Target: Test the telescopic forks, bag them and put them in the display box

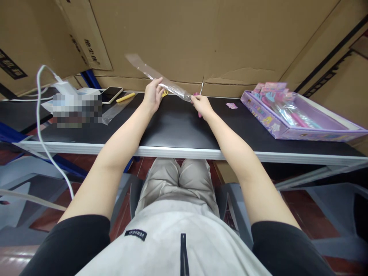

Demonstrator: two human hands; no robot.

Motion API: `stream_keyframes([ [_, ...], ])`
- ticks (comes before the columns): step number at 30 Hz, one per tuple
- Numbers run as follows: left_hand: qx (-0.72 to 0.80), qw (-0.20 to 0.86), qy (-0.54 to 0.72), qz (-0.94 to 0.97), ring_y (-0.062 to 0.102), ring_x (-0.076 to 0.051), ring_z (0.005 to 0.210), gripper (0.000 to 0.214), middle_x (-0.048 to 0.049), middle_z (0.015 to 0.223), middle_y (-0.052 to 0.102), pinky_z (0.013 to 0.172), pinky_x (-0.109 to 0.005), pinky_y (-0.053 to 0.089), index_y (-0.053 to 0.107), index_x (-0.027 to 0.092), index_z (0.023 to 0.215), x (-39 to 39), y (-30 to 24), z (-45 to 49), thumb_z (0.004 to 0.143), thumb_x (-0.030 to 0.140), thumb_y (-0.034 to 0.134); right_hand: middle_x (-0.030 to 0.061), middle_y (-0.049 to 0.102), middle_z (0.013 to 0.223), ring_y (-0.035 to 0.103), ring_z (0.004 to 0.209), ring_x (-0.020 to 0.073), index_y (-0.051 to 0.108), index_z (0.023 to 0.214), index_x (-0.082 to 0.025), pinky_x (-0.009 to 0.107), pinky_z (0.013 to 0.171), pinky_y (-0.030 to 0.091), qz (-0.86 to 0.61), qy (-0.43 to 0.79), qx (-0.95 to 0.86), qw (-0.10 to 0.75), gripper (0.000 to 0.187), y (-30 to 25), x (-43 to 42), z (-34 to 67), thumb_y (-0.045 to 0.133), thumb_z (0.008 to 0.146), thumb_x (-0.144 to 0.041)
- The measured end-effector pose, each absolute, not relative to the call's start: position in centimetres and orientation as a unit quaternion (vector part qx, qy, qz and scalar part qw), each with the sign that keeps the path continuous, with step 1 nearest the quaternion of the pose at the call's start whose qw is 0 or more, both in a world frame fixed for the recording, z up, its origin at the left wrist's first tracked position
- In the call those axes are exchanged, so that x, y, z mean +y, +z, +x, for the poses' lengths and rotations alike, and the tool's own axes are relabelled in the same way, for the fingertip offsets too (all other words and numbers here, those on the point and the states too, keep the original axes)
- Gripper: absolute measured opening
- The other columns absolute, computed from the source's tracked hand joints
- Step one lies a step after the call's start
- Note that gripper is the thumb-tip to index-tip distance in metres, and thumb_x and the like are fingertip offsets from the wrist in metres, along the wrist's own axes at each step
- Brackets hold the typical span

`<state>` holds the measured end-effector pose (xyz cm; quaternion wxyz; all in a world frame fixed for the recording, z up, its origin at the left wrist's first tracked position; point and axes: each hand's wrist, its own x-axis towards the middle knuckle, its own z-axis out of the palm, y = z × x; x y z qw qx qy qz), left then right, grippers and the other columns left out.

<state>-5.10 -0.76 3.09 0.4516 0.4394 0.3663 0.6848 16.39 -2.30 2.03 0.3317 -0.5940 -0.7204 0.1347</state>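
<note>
A long clear plastic sleeve (172, 87) slants above the black tabletop, its upper left end blurred. My right hand (202, 106) is closed in a pinch on the sleeve's lower right end. Beside the sleeve's middle is my left hand (153, 94), its fingers bent and apart, one fingertip at the film; whether it presses on it is unclear. A pink fork-shaped piece (196, 93) shows just behind my right fingers, partly hidden by them. Past my left fingers lies a yellow pronged piece (165, 93), mostly covered by the hand.
At right stands a purple display box (276, 128) with wrapped pink and blue items. A small pink card (231, 105) lies left of it. On the left are a yellow stick (125, 97), another clear sleeve (115, 111), a phone (110, 95) and a white cable (40, 115). Cardboard walls surround the table.
</note>
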Motion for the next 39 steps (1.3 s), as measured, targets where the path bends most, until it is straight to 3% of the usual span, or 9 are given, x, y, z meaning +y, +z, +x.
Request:
stream_keyframes([
  [4,0.347,0.472,0.687,0.431,0.057,-0.025,0.157,0.023,-0.0062,0.144,0.072,0.131,-0.043,0.045,0.068,0.025,0.124,-0.4,2.5,-5.1,0.107,0.039,0.062,0.0162,0.083,0.122,0.083,0.11,0.0279,0.078,0.131,-0.013,0.047,0.092,0.072,-0.542,0.314,-0.64,0.445,0.03,2.1,-2.4,16.3,0.061,0.108,-0.023],
  [9,0.356,0.465,0.676,0.446,0.061,-0.034,0.152,0.037,-0.0078,0.147,0.071,0.131,-0.048,0.046,0.071,0.028,0.119,0.9,1.3,-6.1,0.096,0.057,0.074,0.016,0.083,0.115,0.083,0.105,0.0239,0.075,0.126,-0.008,0.041,0.086,0.073,-0.524,0.384,-0.583,0.487,0.033,2.6,-3.1,16.3,0.059,0.098,-0.004],
  [15,0.424,0.425,0.681,0.419,0.061,-0.032,0.15,0.044,-0.0059,0.148,0.07,0.127,-0.047,0.049,0.075,0.032,0.121,1.5,1.3,-7.8,0.095,0.066,0.067,0.0126,0.083,0.11,0.082,0.097,0.0196,0.075,0.121,-0.012,0.04,0.091,0.071,-0.537,0.376,-0.591,0.47,0.03,2.7,-3.2,16.3,0.058,0.099,-0.002],
  [20,0.53,0.391,0.623,0.422,0.051,-0.019,0.158,0.053,0.0019,0.152,0.071,0.125,-0.039,0.043,0.074,0.029,0.12,0.6,2.8,-9.2,0.104,0.071,0.046,0.0127,0.083,0.114,0.081,0.098,0.0206,0.077,0.121,-0.013,0.042,0.096,0.07,-0.562,0.34,-0.601,0.456,0.032,2.8,-2.7,16.7,0.055,0.1,-0.004],
  [25,0.602,0.351,0.519,0.495,0.03,-0.022,0.171,0.074,-0.0008,0.115,0.083,0.118,-0.052,0.029,0.071,0.022,0.097,-0.4,3.9,-10.1,0.092,0.09,0.041,0.0143,0.081,0.118,0.078,0.091,0.0175,0.076,0.124,-0.011,0.042,0.098,0.068,-0.582,0.324,-0.583,0.465,0.036,2.9,-2.3,17.3,0.054,0.098,-0.002],
  [30,0.621,0.357,0.542,0.44,0.04,-0.024,0.168,0.06,-0.0007,0.104,0.084,0.109,-0.055,0.029,0.063,0.021,0.077,-0.3,3.4,-10.8,0.091,0.076,0.043,0.0126,0.081,0.113,0.081,0.094,0.0206,0.078,0.122,-0.012,0.044,0.097,0.069,-0.587,0.319,-0.572,0.475,0.04,2.6,-1.7,17.7,0.05,0.095,-0.001],
  [36,0.656,0.361,0.531,0.396,0.051,-0.02,0.16,0.04,0.0013,0.1,0.083,0.102,-0.054,0.031,0.051,0.016,0.068,0.3,2.7,-11.8,0.095,0.045,0.044,0.0143,0.083,0.118,0.082,0.105,0.0285,0.08,0.125,-0.011,0.05,0.099,0.07,-0.595,0.292,-0.591,0.459,0.046,2.1,-0.9,18.2,0.051,0.09,-0.002],
  [39,0.658,0.362,0.534,0.388,0.054,-0.022,0.158,0.041,0.0007,0.097,0.083,0.102,-0.055,0.033,0.044,0.016,0.062,0.7,2.3,-12.1,0.093,0.042,0.044,0.014,0.083,0.118,0.083,0.107,0.0295,0.081,0.125,-0.011,0.05,0.099,0.07,-0.599,0.283,-0.594,0.456,0.047,2.0,-0.8,18.4,0.052,0.089,-0.002],
])
